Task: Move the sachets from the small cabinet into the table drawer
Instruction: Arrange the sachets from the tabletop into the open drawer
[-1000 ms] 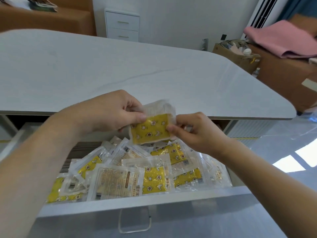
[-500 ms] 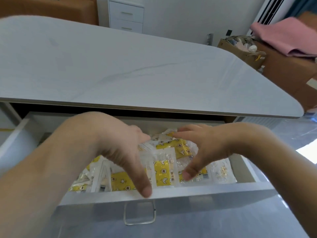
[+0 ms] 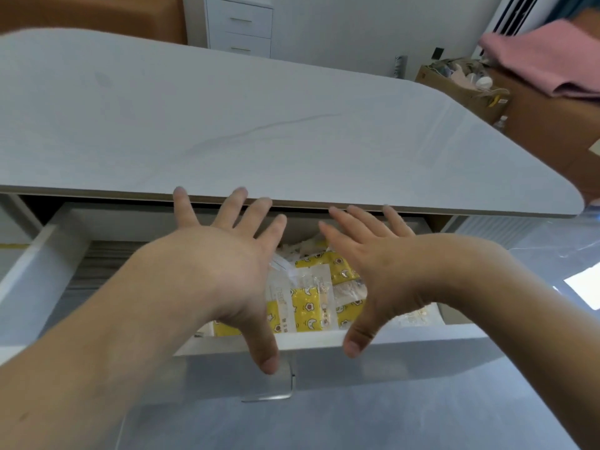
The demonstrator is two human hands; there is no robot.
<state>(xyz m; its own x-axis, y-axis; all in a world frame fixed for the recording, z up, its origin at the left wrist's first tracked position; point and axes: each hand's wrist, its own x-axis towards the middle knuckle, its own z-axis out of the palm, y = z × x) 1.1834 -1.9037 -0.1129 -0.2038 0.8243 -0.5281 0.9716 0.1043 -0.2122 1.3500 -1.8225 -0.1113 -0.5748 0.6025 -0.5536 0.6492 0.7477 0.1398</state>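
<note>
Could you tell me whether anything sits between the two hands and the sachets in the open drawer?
Nothing visible does: the left hand and right hand hover open directly above the sachets in the open drawer.

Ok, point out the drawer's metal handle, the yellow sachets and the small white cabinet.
metal drawer handle [image 3: 285,389], head view, right bend.
yellow sachets [image 3: 306,311], head view, front packet's face.
small white cabinet [image 3: 240,27], head view, drawer fronts.

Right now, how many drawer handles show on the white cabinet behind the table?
2: the upper handle on the top drawer front, the lower handle on the front beneath. The table hides the cabinet's base, so more may be hidden.
</note>
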